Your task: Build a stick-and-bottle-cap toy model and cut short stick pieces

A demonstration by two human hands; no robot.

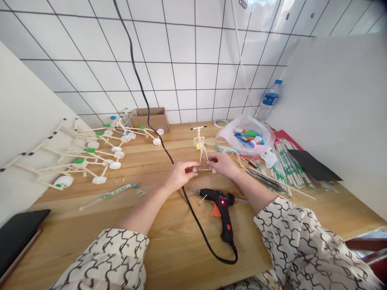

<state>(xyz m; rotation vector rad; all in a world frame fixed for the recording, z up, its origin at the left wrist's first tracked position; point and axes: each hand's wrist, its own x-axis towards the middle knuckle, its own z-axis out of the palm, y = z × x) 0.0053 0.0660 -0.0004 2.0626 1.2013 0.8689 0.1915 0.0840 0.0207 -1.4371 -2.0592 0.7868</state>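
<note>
Stick frame: a small wooden stick frame (201, 147) stands upright at the middle of the wooden table (75, 197), held between both hands, with a black-tipped crossbar at its far end.
Built so far: it appears to have sticks joined into an upright and a base, with a yellow piece among them.
Not on it: no bottle-cap wheels can be seen, though the hands may hide some. The stick models (87, 155) at far left carry white and green bottle caps.
Left hand: it reaches in from the near left, palm down, fingers (188, 164) pinched at the frame's near end.
Right hand: it reaches in from the near right, half closed, with its fingers (209, 160) around the frame's lower sticks.
Glue gun: a black hot glue gun (219, 209) lies just nearer than the hands, its red light lit and its black cord (169, 149) running far across the table.
Right side: a clear plastic bag of bottle caps (246, 135) and a bundle of wrapped wooden sticks (287, 169) lie there.
</note>
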